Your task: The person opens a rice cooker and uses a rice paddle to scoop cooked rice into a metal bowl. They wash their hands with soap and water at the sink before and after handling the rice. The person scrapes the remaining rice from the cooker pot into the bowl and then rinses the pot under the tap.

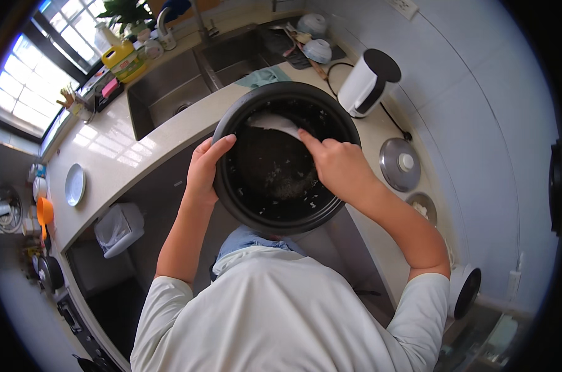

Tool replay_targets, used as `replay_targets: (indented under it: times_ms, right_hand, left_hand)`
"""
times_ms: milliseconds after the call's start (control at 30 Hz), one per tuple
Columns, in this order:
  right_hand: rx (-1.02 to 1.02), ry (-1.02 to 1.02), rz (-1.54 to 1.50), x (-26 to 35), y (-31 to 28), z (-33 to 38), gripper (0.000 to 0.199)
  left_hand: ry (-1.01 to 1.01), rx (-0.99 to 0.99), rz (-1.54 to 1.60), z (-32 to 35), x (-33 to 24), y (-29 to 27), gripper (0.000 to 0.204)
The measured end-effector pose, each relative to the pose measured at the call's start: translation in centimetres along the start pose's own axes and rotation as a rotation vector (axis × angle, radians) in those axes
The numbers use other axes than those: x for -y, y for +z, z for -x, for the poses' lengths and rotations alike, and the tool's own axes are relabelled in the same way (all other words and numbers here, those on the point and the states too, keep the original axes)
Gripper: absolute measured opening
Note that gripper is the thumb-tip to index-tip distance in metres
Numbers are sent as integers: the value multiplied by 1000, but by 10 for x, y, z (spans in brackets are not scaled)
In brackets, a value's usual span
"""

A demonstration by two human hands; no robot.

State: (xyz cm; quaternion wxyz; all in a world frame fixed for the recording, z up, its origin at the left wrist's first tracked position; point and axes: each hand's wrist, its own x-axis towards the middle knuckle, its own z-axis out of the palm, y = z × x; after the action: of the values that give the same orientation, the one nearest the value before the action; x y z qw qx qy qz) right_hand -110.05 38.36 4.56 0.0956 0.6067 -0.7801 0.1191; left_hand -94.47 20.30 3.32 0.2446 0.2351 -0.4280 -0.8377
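A black round inner pot, like one from a rice cooker, is held up in front of my body, its opening facing me. Bits of white rice cling to its wall and bottom. My left hand grips the pot's left rim, thumb on the edge and the other fingers mostly hidden behind it. Inside the pot, my right hand is closed around a whitish rice paddle, with the index finger stretched along it. The paddle's blade lies against the far inner wall.
Beyond the pot are a teal cloth and a double sink. A white kettle, a glass lid and a metal bowl line the right counter. A plate and a bin are at left.
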Motion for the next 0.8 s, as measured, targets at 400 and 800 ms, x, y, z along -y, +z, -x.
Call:
replay_targets:
  times_ms: [400, 800]
  right_hand:
    - [22, 11, -30, 68, -52, 99, 41]
    - [79, 300, 70, 92, -68, 179, 39]
  left_hand:
    - [-151, 273, -55, 7, 9, 39, 18]
    - [-279, 491, -228, 32, 47, 92, 13]
